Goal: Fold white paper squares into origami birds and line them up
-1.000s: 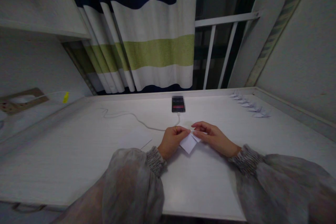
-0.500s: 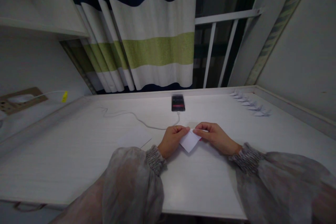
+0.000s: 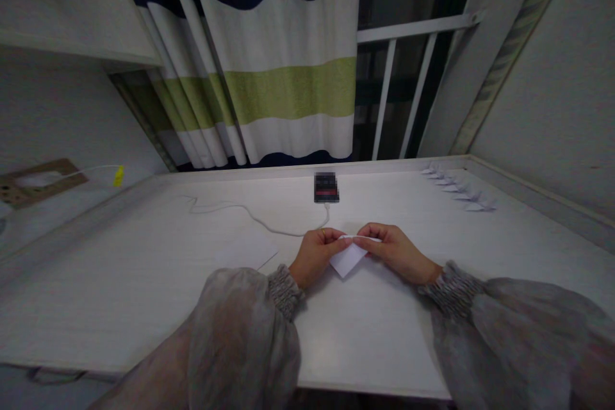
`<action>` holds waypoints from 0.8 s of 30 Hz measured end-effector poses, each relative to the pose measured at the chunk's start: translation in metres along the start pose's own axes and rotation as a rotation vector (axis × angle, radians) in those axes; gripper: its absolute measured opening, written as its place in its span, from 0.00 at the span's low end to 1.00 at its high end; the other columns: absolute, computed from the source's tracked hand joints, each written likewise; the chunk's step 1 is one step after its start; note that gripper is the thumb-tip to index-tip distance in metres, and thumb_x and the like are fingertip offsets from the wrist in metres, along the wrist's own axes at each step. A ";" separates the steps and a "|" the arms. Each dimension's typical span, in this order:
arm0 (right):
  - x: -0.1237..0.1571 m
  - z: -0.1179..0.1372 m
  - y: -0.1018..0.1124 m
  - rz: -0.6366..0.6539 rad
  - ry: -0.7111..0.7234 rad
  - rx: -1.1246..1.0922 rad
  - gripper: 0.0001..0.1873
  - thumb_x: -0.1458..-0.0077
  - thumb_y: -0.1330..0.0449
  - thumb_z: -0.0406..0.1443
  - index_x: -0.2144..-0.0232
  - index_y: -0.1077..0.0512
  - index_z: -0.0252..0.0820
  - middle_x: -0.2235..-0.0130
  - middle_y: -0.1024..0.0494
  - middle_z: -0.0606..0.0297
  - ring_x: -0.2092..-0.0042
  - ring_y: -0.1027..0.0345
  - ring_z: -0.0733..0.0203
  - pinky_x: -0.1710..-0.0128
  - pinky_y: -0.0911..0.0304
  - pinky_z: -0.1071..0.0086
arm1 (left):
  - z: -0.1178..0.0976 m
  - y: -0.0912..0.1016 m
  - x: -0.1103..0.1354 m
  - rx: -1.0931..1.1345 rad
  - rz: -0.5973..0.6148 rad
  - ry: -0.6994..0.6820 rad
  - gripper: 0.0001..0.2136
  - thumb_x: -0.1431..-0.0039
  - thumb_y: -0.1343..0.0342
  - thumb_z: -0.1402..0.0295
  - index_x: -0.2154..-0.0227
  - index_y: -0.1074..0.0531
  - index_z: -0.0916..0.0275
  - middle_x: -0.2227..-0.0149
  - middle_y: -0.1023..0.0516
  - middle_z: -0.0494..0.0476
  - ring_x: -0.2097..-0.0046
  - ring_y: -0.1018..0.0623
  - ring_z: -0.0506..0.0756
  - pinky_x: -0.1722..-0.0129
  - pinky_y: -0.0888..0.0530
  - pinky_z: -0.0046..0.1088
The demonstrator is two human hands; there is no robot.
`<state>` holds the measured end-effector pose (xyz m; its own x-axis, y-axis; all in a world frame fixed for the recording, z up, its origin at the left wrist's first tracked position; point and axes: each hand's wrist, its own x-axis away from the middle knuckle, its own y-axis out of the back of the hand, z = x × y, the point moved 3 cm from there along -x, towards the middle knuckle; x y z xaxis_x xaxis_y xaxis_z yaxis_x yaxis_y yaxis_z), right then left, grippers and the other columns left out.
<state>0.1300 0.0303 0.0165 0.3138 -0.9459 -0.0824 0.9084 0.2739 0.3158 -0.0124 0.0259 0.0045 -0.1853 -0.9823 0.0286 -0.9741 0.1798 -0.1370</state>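
A small piece of folded white paper (image 3: 346,261) is held between my two hands just above the white desk, one corner pointing down toward me. My left hand (image 3: 317,255) pinches its left upper side with thumb and fingers. On the opposite side, my right hand (image 3: 391,250) pinches the upper right part, its thumb close to the left thumb. The paper's top edge looks bent over between the thumbs. The undersides of the fingers are hidden behind the paper.
Several folded paper cranes (image 3: 456,189) stand in a row at the back right of the desk (image 3: 369,346). A phone (image 3: 326,188) with a white cable (image 3: 269,225) lies behind my hands. White paper (image 3: 247,253) rests left of them. A striped curtain (image 3: 293,93) hangs behind.
Both thumbs have come closer together at the paper's top, and its upper edge now looks folded over and flatter. The hands otherwise stay in place.
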 end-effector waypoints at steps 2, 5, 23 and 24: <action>0.001 0.000 0.000 -0.001 -0.004 0.005 0.14 0.56 0.44 0.43 0.77 0.34 0.36 0.80 0.35 0.71 0.78 0.45 0.71 0.78 0.50 0.75 | -0.001 0.000 0.000 0.007 -0.011 -0.006 0.13 0.67 0.37 0.63 0.80 0.28 0.69 0.82 0.28 0.51 0.80 0.34 0.45 0.79 0.40 0.21; 0.001 0.002 -0.001 -0.002 0.007 0.007 0.14 0.56 0.44 0.44 0.77 0.33 0.36 0.80 0.35 0.71 0.78 0.45 0.71 0.78 0.50 0.75 | -0.002 0.000 0.002 0.009 -0.021 -0.020 0.12 0.66 0.38 0.64 0.80 0.28 0.69 0.82 0.29 0.51 0.79 0.34 0.46 0.78 0.40 0.22; 0.001 0.004 -0.001 0.012 0.040 -0.038 0.12 0.56 0.42 0.41 0.78 0.32 0.37 0.80 0.34 0.71 0.77 0.43 0.71 0.77 0.48 0.75 | -0.001 0.003 -0.001 0.043 0.007 -0.024 0.10 0.65 0.38 0.66 0.81 0.28 0.68 0.82 0.29 0.51 0.79 0.35 0.45 0.78 0.41 0.22; 0.001 0.004 -0.001 0.020 0.035 -0.046 0.12 0.57 0.42 0.42 0.78 0.32 0.37 0.80 0.33 0.71 0.77 0.43 0.71 0.77 0.48 0.75 | -0.001 0.003 -0.001 0.053 0.004 -0.019 0.09 0.66 0.38 0.67 0.81 0.28 0.68 0.82 0.29 0.51 0.80 0.35 0.45 0.78 0.41 0.23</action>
<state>0.1288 0.0286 0.0198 0.3403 -0.9339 -0.1097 0.9136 0.3008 0.2735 -0.0152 0.0271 0.0050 -0.1862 -0.9825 0.0091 -0.9650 0.1812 -0.1895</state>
